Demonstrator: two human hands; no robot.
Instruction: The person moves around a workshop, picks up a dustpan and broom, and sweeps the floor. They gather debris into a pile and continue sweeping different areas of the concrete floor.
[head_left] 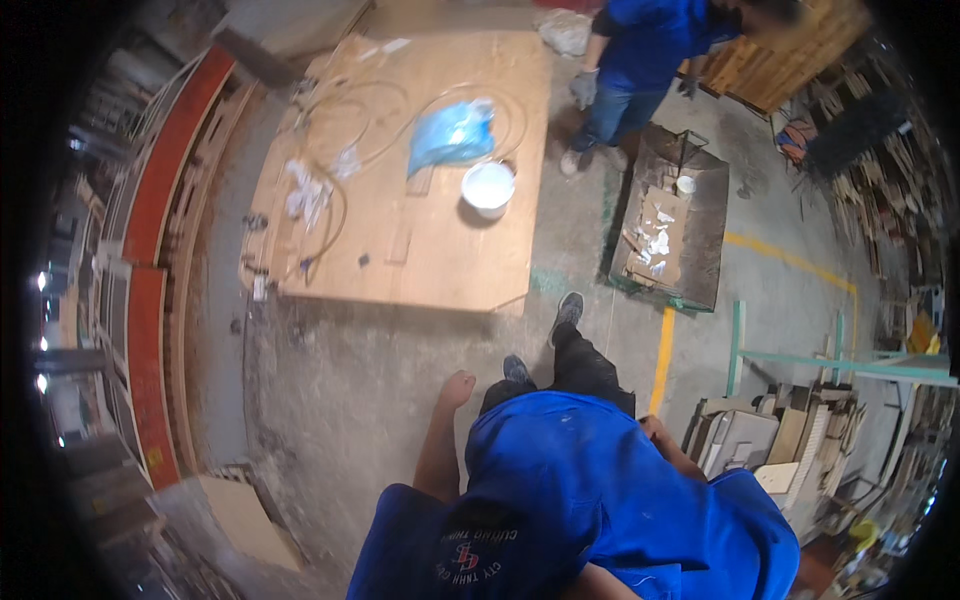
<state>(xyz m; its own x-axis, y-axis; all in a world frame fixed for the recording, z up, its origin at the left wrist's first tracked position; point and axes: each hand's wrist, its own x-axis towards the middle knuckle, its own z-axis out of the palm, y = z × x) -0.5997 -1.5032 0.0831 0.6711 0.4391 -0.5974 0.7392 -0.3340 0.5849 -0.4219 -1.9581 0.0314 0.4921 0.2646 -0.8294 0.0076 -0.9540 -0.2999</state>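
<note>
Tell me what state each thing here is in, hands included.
Left hand: curled, seemingly empty.
Right hand: partly hidden, grip unclear.
Bucket: upright on the table; lidded or open, unclear.
Blue bag: lying crumpled.
Hose: loosely looped.
White wad: crumpled.
Cart: holding scraps.
Co-worker: standing, gloved.

Right hand (pixel 652 428) partly hidden; co-worker's head (pixel 774 12) blurred

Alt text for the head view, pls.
Downward view of a person in a blue shirt, left hand and right hand at their sides, holding nothing visible. Ahead, a wooden table bears a blue plastic bag and a white bucket. Beyond, to the right, a gloved co-worker stands beside an open cart.
</note>
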